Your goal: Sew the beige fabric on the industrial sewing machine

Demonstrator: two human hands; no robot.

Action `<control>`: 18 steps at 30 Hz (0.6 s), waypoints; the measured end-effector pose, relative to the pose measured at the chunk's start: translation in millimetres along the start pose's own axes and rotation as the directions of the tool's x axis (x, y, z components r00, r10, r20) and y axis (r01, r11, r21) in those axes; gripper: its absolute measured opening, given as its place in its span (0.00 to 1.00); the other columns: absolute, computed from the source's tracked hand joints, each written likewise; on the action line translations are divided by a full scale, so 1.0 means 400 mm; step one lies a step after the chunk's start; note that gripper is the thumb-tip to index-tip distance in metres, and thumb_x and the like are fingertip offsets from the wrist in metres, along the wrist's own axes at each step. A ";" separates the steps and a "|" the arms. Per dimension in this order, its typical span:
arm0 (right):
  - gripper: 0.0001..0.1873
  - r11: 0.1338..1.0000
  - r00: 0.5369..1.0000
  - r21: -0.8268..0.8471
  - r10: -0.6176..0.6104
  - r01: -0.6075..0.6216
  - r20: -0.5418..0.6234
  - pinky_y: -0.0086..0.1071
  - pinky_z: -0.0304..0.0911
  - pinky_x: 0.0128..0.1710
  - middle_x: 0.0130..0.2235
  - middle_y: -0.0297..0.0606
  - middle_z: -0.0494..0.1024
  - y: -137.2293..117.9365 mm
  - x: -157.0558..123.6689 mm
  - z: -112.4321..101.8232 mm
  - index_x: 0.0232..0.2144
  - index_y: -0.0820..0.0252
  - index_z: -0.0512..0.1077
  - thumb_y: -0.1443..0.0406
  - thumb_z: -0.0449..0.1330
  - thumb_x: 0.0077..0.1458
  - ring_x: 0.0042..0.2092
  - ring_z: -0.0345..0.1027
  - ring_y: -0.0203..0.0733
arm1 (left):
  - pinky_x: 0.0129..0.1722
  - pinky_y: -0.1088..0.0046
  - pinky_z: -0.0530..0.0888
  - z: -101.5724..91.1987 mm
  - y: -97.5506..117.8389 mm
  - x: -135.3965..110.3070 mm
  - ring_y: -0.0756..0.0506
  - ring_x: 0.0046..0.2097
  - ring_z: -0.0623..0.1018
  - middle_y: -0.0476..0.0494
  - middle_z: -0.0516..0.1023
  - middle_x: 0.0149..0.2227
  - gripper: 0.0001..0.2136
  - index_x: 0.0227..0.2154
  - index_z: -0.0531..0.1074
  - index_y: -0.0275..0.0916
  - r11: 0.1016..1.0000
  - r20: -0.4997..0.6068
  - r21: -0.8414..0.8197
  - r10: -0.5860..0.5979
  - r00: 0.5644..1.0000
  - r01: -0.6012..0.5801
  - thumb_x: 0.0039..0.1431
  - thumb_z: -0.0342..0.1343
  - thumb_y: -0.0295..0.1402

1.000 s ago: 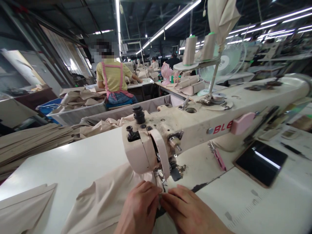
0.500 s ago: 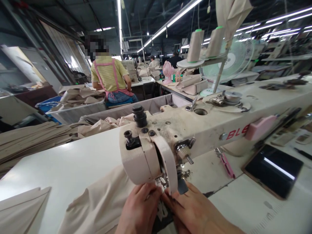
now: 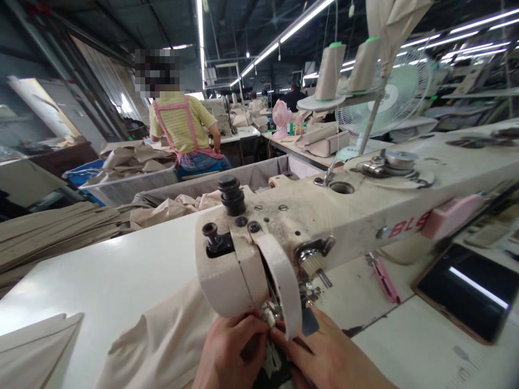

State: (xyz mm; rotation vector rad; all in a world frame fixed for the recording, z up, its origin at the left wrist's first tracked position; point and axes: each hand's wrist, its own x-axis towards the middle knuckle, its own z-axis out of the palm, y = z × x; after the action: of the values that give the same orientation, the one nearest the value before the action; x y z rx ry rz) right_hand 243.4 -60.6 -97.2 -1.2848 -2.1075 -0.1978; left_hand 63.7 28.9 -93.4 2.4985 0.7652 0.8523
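Note:
A cream sewing machine (image 3: 231,275) fills the middle, with its needle area low under the head. My left hand (image 3: 231,351) is closed just left of the presser foot (image 3: 271,313), its thumb and fingertips pinched on the beige fabric (image 3: 162,335) that spreads out to the left. My right hand (image 3: 324,351) is at the other side of the foot, behind the curved white guard (image 3: 284,286). Its fingers are bent and pressed together; the guard and machine partly cover them, and what they grip is hidden. Between the hands shows a dark patch with pale strips.
Folded beige pieces (image 3: 36,346) lie on the white table (image 3: 105,270) at left, with stacked cloth (image 3: 52,232) beyond. Pink snips (image 3: 385,278) and a dark tablet (image 3: 466,292) lie at right. Thread cones (image 3: 330,73) stand behind. A co-worker (image 3: 184,127) sits farther back.
The view has shifted slightly, so the machine arm, snips and tablet appear farther right and lower. Both hands stay by the presser foot, with the left fingertips slightly lower.

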 end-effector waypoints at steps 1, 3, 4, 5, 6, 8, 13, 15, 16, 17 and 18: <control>0.14 1.000 1.000 -0.010 -0.001 0.001 0.012 0.37 0.66 0.50 0.41 0.45 0.76 -0.003 0.006 -0.008 0.43 0.64 0.72 0.68 0.48 0.64 0.45 0.69 0.47 | 0.32 0.78 0.73 0.001 -0.002 -0.001 0.51 0.32 0.78 0.53 0.78 0.30 0.09 0.29 0.74 0.44 1.000 -0.009 0.010 0.006 1.000 -0.006 0.54 0.52 0.23; 0.14 1.000 0.999 -0.025 0.014 -0.012 0.049 0.37 0.66 0.51 0.41 0.44 0.77 -0.006 0.014 -0.023 0.43 0.64 0.72 0.69 0.48 0.64 0.45 0.69 0.47 | 0.33 0.78 0.74 0.002 -0.007 -0.002 0.50 0.33 0.78 0.53 0.78 0.31 0.09 0.30 0.74 0.45 0.999 -0.011 0.035 0.008 1.000 -0.007 0.55 0.52 0.24; 0.14 1.000 0.999 -0.028 0.004 -0.003 0.045 0.37 0.67 0.51 0.41 0.44 0.77 -0.007 0.017 -0.028 0.43 0.64 0.73 0.69 0.47 0.64 0.45 0.70 0.47 | 0.33 0.77 0.75 0.002 -0.009 -0.002 0.50 0.33 0.78 0.53 0.78 0.32 0.09 0.31 0.74 0.46 0.999 -0.012 0.051 0.011 1.000 -0.011 0.55 0.52 0.24; 0.15 1.000 0.999 -0.028 -0.006 0.007 0.031 0.37 0.67 0.50 0.40 0.44 0.77 -0.007 0.018 -0.032 0.42 0.64 0.73 0.69 0.47 0.64 0.44 0.70 0.47 | 0.33 0.77 0.75 0.003 -0.011 -0.002 0.50 0.33 0.78 0.53 0.79 0.32 0.09 0.31 0.74 0.46 0.997 -0.017 0.070 0.023 1.000 -0.022 0.55 0.52 0.24; 0.15 1.000 0.999 -0.026 -0.003 0.004 0.032 0.38 0.67 0.50 0.41 0.44 0.77 -0.007 0.018 -0.035 0.42 0.64 0.73 0.69 0.47 0.64 0.44 0.70 0.47 | 0.33 0.77 0.75 0.005 -0.012 -0.003 0.50 0.33 0.79 0.53 0.79 0.33 0.09 0.32 0.74 0.46 0.995 -0.024 0.088 0.039 0.999 -0.036 0.55 0.52 0.24; 0.15 1.000 0.999 -0.016 0.011 -0.010 0.054 0.39 0.67 0.50 0.42 0.45 0.77 -0.007 0.017 -0.036 0.42 0.64 0.73 0.69 0.47 0.64 0.44 0.70 0.48 | 0.32 0.77 0.75 0.008 -0.013 -0.002 0.49 0.33 0.79 0.51 0.78 0.33 0.09 0.32 0.73 0.45 0.988 -0.045 0.129 0.093 0.995 -0.087 0.55 0.51 0.24; 0.15 0.999 0.994 -0.002 0.039 -0.039 0.100 0.41 0.66 0.52 0.42 0.45 0.77 -0.005 0.006 -0.022 0.44 0.64 0.72 0.68 0.47 0.65 0.46 0.70 0.49 | 0.32 0.75 0.76 0.009 -0.010 -0.003 0.48 0.33 0.79 0.50 0.78 0.32 0.10 0.32 0.73 0.45 0.974 -0.064 0.186 0.143 0.988 -0.129 0.57 0.50 0.24; 0.16 0.999 0.997 0.023 0.037 -0.039 0.069 0.40 0.65 0.52 0.42 0.45 0.76 0.000 -0.003 -0.008 0.46 0.64 0.72 0.67 0.46 0.65 0.46 0.69 0.49 | 0.34 0.76 0.76 0.005 -0.009 -0.003 0.48 0.34 0.79 0.49 0.79 0.34 0.09 0.34 0.73 0.45 0.972 -0.065 0.181 0.166 0.984 -0.152 0.58 0.51 0.25; 0.17 0.998 0.999 0.047 0.029 -0.031 0.042 0.40 0.65 0.52 0.43 0.45 0.76 0.002 -0.007 -0.002 0.47 0.63 0.71 0.66 0.45 0.65 0.47 0.68 0.49 | 0.34 0.76 0.76 0.002 -0.008 -0.002 0.48 0.35 0.79 0.49 0.79 0.35 0.09 0.35 0.73 0.45 0.970 -0.069 0.180 0.181 0.981 -0.166 0.58 0.51 0.25; 0.18 0.996 1.000 0.080 0.026 -0.027 0.015 0.40 0.64 0.52 0.44 0.44 0.75 0.005 -0.011 0.001 0.49 0.63 0.70 0.65 0.45 0.65 0.47 0.67 0.49 | 0.34 0.76 0.76 0.000 -0.007 0.000 0.49 0.35 0.79 0.50 0.79 0.34 0.08 0.35 0.73 0.45 0.968 -0.073 0.181 0.187 0.980 -0.172 0.58 0.52 0.25; 0.18 0.992 1.000 0.121 0.026 -0.025 -0.007 0.40 0.64 0.53 0.45 0.45 0.75 0.006 -0.013 0.001 0.51 0.62 0.69 0.66 0.46 0.65 0.48 0.66 0.49 | 0.34 0.76 0.76 -0.003 -0.005 0.002 0.48 0.34 0.79 0.50 0.79 0.34 0.08 0.35 0.73 0.45 0.968 -0.072 0.181 0.188 0.980 -0.172 0.58 0.52 0.25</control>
State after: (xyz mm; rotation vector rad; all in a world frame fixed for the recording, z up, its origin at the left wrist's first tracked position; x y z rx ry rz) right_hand 247.0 -63.0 -101.2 -1.2360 -2.0621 -0.0635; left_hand 62.9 31.2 -93.1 2.7341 0.6741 1.0034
